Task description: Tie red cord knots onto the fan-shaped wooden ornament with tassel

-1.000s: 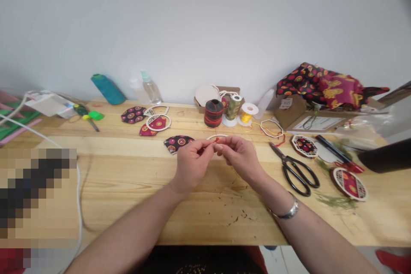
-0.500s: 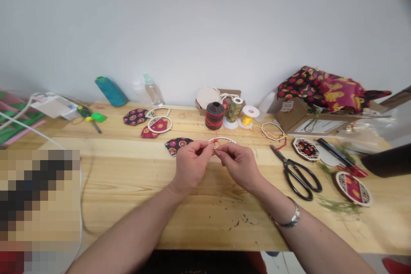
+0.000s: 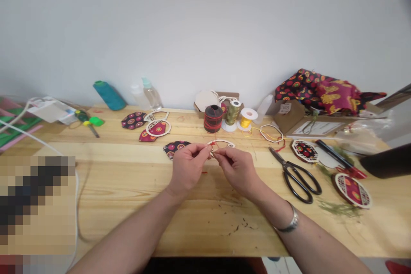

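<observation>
Over the middle of the table, my left hand (image 3: 187, 170) and my right hand (image 3: 240, 173) meet with thumbs and forefingers pinched. Between the fingertips runs a thin red cord (image 3: 212, 143); a tiny part at the pinch is too small to make out. A short red end shows under my left hand. Just behind the fingers lies a pale openwork frame (image 3: 221, 141), partly covered by my hands. A dark patterned fabric piece (image 3: 173, 147) lies beside my left hand. Beyond stands the red-and-black cord spool (image 3: 213, 120).
Black-handled scissors (image 3: 297, 175) lie to the right, near finished patterned ornaments (image 3: 352, 190). Green (image 3: 232, 114) and yellow (image 3: 248, 118) spools stand at the back. A cardboard box (image 3: 290, 119) holds fabric. A teal thread cone (image 3: 109, 95), bottles (image 3: 150, 95) and a screwdriver (image 3: 88, 122) are left.
Both hands stay pinched together, with the fingertips slightly further apart. A red cord end now shows below my left hand. The view has shifted slightly.
</observation>
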`<state>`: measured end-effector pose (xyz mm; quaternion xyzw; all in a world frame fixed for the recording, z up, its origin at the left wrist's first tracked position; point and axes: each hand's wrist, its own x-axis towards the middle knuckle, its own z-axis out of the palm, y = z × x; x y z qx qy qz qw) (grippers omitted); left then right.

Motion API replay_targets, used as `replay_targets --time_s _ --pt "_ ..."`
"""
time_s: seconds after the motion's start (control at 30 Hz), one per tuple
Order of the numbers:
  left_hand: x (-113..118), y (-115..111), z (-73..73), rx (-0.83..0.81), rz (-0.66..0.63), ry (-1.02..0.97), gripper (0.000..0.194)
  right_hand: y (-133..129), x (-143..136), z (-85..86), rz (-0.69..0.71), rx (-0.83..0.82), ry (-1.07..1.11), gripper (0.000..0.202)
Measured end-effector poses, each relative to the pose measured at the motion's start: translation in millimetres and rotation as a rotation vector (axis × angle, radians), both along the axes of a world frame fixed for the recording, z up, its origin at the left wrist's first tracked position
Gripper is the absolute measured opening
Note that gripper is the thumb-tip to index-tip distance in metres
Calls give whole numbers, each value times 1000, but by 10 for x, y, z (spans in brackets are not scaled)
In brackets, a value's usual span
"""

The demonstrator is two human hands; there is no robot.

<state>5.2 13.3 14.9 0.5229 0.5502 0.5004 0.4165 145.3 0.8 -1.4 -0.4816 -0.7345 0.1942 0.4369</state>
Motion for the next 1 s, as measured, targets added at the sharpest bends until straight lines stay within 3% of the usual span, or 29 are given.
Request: replay_targets --time_s 0.17,0.27,0.4,0.47,0.57,0.67,0.77,0.87,1.0 --pt "1 22 -51 -1 12 4 12 -49 13 -11 -26 321 -424 20" --pt "-6 35 -86 21 -5 31 13 -77 37 66 1 498 -656 23" --pt "-11 19 -100 90 -182 108 15 -80 120 240 103 532 -779 25" --pt "-5 1 -94 108 -306 140 17 -53 177 295 160 491 -713 26" --pt "8 -20 -75 46 -405 144 17 30 246 286 207 273 -427 22" --pt "7 -17 -61 -43 -386 99 15 135 266 199 187 25 -60 15" --pt "-6 10 -67 1 -313 36 16 195 237 115 146 -150 157 10" --pt "-14 37 -79 41 -222 -16 16 171 189 84 143 -168 156 12" --pt "-5 38 -79 49 -119 -21 14 80 143 88 122 -14 -15 15"
